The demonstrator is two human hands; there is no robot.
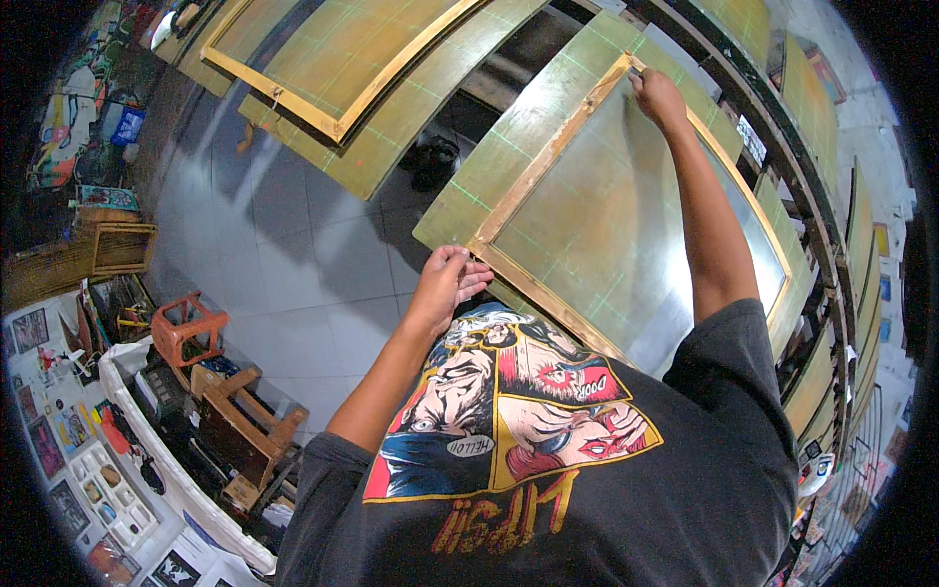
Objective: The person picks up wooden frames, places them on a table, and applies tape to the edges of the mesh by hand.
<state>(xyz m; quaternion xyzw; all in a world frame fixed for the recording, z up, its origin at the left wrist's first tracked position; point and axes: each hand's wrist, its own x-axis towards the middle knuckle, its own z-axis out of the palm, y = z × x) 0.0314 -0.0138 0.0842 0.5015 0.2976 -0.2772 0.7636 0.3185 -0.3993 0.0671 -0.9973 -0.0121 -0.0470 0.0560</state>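
Observation:
A wooden screen-printing frame [536,164] with pale, see-through mesh lies on a greenish board marked with light grid lines [479,186]. My left hand [452,282] is at the frame's near left corner, thumb and forefinger closed on the wood and the other fingers loosely curled. At the far corner, my right hand [659,98] is closed at the frame's edge, my forearm reaching across the mesh. Its fingertips are partly hidden. A metal fitting [589,101] shows on the far left bar.
A second wooden frame [337,125] rests on another green board [303,147] at the far left. A dark rail [773,98] runs behind the boards. Left of me are a tiled floor [284,230], an orange plastic stool [186,328] and a wooden bench [240,421].

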